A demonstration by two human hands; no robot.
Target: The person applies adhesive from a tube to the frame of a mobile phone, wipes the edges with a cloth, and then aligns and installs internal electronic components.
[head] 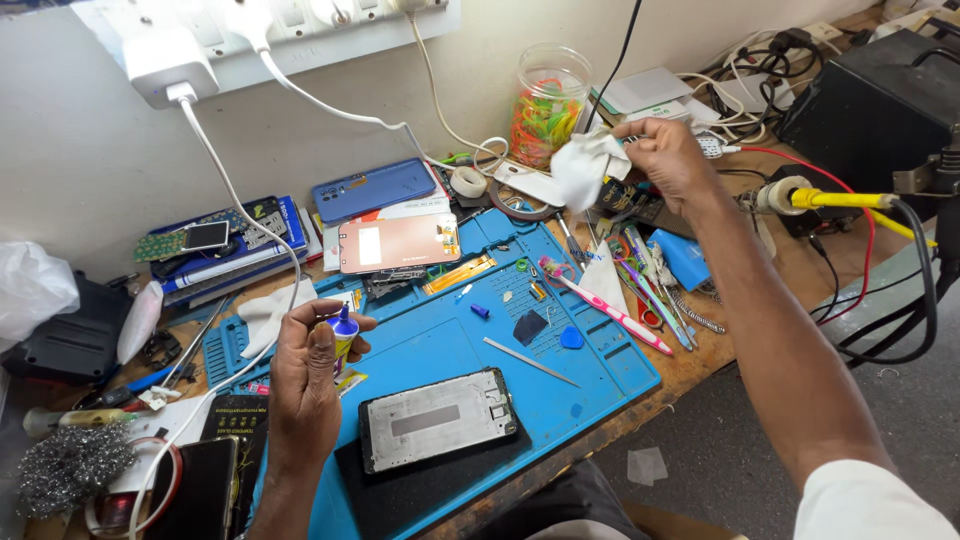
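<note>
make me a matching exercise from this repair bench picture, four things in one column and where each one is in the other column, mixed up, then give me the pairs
Things:
1. small glue tube
2. white cloth
3. phone frame
4. jar of rubber bands

Places:
A. against the wall at the back of the bench
B. in the left hand
C. flat on the blue mat, near its front edge
D. in the right hand, lifted over the tools

Pairs: 1-B, 2-D, 3-C, 4-A
</note>
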